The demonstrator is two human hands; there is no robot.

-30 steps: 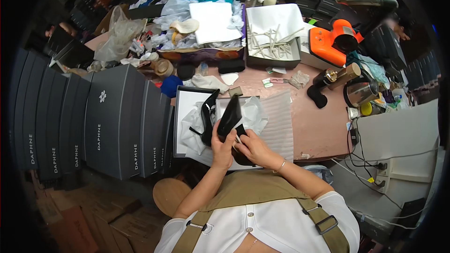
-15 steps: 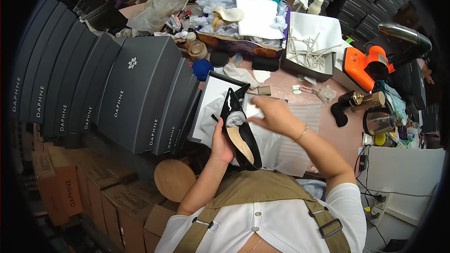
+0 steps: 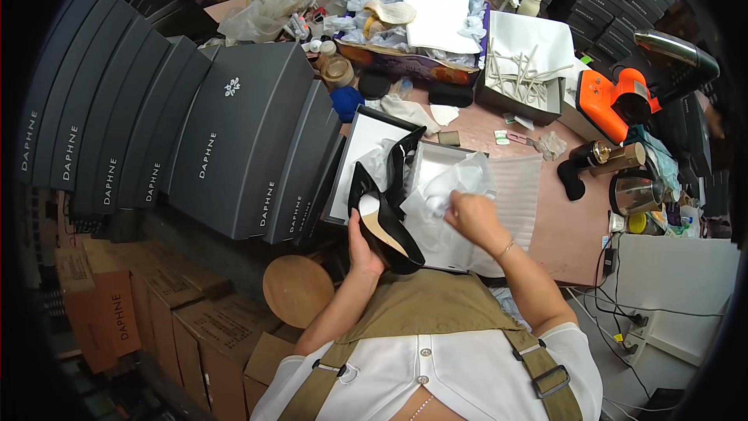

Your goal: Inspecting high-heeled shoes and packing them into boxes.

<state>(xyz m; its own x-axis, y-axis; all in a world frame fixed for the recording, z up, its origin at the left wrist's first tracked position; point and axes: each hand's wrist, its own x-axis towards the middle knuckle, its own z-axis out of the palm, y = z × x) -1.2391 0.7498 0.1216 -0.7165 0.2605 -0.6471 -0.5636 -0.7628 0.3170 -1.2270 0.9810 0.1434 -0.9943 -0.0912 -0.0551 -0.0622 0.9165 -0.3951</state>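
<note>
— What have you got in hand?

— My left hand has its fingers closed around a glossy black pointed high-heeled shoe with a tan sole, held over the near left corner of the open white cardboard shoebox. My right hand pinches crumpled white tissue paper over the middle of the shoebox.

— And the risk?

— I judge the hold is on the shoe's rear only, so the toe could tip and scuff against the second black shoe standing heel-up inside the shoebox. The tissue is thin; a hard pull might tear it.

— Anything beside the shoebox?

— The leaning stack of dark grey lidded boxes left of the shoebox; an elbow nudge could slide it.
</note>
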